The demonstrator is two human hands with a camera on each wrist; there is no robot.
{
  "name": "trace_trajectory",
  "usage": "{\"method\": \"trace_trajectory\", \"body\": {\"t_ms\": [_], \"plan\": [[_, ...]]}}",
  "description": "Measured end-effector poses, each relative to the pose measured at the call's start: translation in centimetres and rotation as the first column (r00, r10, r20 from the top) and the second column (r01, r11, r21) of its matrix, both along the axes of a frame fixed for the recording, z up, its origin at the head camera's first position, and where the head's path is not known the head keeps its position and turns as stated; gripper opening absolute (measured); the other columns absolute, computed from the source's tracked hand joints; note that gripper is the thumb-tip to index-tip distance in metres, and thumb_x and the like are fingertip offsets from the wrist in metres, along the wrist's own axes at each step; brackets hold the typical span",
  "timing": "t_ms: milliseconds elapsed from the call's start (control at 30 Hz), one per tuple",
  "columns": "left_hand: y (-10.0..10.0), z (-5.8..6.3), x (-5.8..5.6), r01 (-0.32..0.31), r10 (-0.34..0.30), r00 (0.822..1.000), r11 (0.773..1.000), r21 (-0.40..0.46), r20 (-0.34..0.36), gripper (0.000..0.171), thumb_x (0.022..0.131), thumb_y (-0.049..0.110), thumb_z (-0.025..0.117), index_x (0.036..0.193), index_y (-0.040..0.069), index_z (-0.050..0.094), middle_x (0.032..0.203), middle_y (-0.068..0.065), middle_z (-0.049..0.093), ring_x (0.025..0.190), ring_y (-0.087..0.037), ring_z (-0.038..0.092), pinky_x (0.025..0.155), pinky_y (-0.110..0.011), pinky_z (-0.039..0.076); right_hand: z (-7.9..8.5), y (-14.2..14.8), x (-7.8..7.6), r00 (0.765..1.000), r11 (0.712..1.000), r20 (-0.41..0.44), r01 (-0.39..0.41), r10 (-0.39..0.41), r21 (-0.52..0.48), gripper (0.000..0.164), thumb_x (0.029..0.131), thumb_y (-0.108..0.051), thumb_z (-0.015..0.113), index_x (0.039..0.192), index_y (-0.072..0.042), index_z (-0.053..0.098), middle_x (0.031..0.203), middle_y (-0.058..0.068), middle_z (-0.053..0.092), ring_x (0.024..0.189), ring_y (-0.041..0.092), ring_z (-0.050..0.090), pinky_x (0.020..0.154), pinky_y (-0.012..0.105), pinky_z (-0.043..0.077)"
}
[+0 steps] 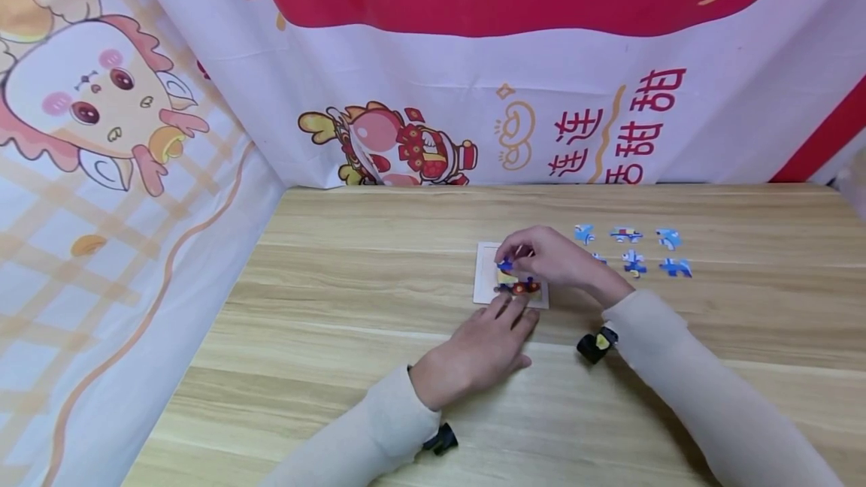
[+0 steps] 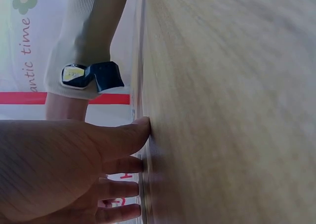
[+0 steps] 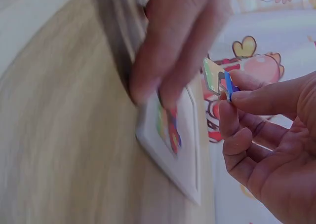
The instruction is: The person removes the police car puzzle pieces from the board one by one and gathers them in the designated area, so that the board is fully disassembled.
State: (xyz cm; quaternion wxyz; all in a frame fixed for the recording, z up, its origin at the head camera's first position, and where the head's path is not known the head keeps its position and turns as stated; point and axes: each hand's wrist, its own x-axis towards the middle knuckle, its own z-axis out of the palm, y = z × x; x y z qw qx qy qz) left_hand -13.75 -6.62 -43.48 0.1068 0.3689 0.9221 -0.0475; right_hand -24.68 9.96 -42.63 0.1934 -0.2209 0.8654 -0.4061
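In the head view a white puzzle frame (image 1: pixel 482 284) lies on the table, with joined pieces (image 1: pixel 526 288) along its near edge. My right hand (image 1: pixel 551 258) is over the frame and pinches a puzzle piece (image 3: pixel 217 78) between thumb and fingers; the right wrist view shows it raised off the frame, with blue, green and cream print. My left hand (image 1: pixel 483 348) rests with extended fingers at the frame's near edge, fingertips touching the edge and the placed pieces. In the left wrist view its thumb (image 2: pixel 133 135) lies against the tabletop.
Right of the frame, several loose blue-and-white puzzle pieces (image 1: pixel 634 261) lie in two rows on the wooden table (image 1: pixel 325 261); the right forearm partly covers one. A printed cloth (image 1: pixel 419 74) hangs behind the table and another on the left side. Each wrist carries a small black camera (image 1: pixel 597 344).
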Motion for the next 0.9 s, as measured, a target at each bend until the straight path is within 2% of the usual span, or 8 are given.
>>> {"method": "trace_trajectory", "body": {"t_ms": [200, 500, 900], "plan": [[0.1, 0.1, 0.0, -0.023, 0.023, 0.999, 1.000, -0.009, 0.033, 0.067, 0.099, 0.047, 0.051, 0.155, 0.015, 0.031, 0.161, -0.008, 0.027, 0.148, -0.029, 0.027, 0.116, -0.042, 0.036, 0.2, 2.2, 0.1, 0.997, 0.999, -0.070, 0.029, -0.027, 0.033, 0.028, 0.094, 0.002, 0.054, 0.109, -0.013, 0.073, 0.107, 0.001, 0.071, 0.096, 0.022, 0.060, 0.087, 0.039, 0.049], [0.1, 0.2, 0.1, -0.043, 0.044, 0.997, 0.999, -0.002, 0.068, 0.068, 0.100, 0.047, 0.049, 0.156, 0.017, 0.027, 0.164, -0.007, 0.022, 0.150, -0.029, 0.023, 0.117, -0.044, 0.034, 0.7, 5.8, 0.8, 0.994, 0.994, -0.077, 0.083, -0.078, 0.073, 0.029, 0.094, 0.001, 0.055, 0.110, -0.014, 0.073, 0.107, 0.002, 0.071, 0.093, 0.022, 0.058, 0.082, 0.035, 0.048], [0.1, 0.0, 0.1, -0.055, 0.055, 0.995, 0.998, -0.004, 0.078, 0.068, 0.100, 0.047, 0.049, 0.157, 0.018, 0.026, 0.164, -0.007, 0.020, 0.151, -0.029, 0.022, 0.118, -0.044, 0.032, 0.5, 9.1, 1.7, 0.994, 0.991, -0.086, 0.079, -0.070, 0.108, 0.027, 0.093, 0.002, 0.057, 0.106, -0.014, 0.074, 0.105, 0.003, 0.071, 0.090, 0.022, 0.056, 0.080, 0.033, 0.048]]}}
